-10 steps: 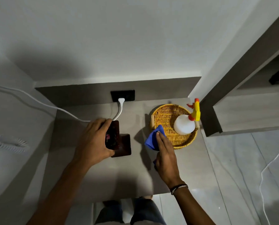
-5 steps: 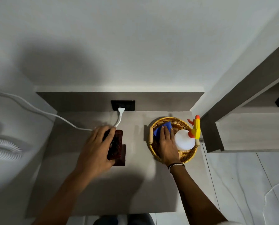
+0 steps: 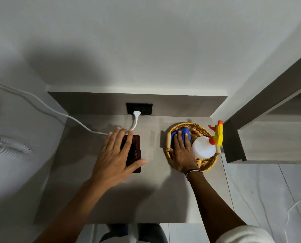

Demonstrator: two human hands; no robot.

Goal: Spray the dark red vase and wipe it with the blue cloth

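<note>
Left grip: the left hand (image 3: pixel 117 156) is spread open, fingers splayed, over the top of the dark red vase (image 3: pixel 133 153); nothing is clasped, and whether the palm touches the vase cannot be told.
Right grip: the right hand (image 3: pixel 182 151) lies flat, fingers extended, pressing on the blue cloth (image 3: pixel 180 133) inside the wicker basket (image 3: pixel 205 166); the fingers are not curled around the cloth.
Dark red vase: stands on the counter (image 3: pixel 100 199), left of the basket and well apart from it, seen from above as a dark rectangular shape partly hidden by the left hand.
Blue cloth: bunched in the far left part of the basket, under the right fingertips.
Spray bottle (image 3: pixel 204 149): white body with a yellow and orange trigger head, standing in the right part of the basket, just beside the right hand.
Basket: round, on the right side of the counter, close to the back wall.
Socket (image 3: pixel 139 109): black plate on the back panel, with a white plug (image 3: pixel 136 113) in it; its white cable (image 3: pixel 41 104) runs off to the left.
Wrist: a dark band (image 3: pixel 194 171) circles the right wrist.
</note>
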